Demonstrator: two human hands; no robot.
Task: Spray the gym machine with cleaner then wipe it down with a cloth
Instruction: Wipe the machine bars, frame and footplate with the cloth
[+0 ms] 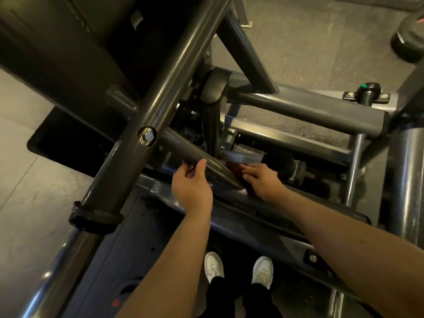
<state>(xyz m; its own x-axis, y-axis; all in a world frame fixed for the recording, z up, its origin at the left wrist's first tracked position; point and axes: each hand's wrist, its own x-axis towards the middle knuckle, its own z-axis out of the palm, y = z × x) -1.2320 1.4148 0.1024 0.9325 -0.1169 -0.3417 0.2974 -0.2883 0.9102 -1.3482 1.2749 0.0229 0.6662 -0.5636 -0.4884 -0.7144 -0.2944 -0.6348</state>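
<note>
The gym machine is a frame of dark grey steel tubes [160,83] that fills the view. A thinner diagonal tube [179,145] runs down to a joint in the middle. My left hand [191,187] grips this tube, thumb over its top and fingers under its left side. My right hand [261,180] is just right of the joint and holds a dark red-brown cloth [234,168] against the tube's lower end. Most of the cloth is hidden by the tube and my fingers. No spray bottle is in view.
A black foam roller [282,164] lies just beyond my right hand. A thick tube with a capped end [96,220] juts out at lower left. A black pad [46,53] fills the upper left. My white shoes [214,266] stand on the dark floor below.
</note>
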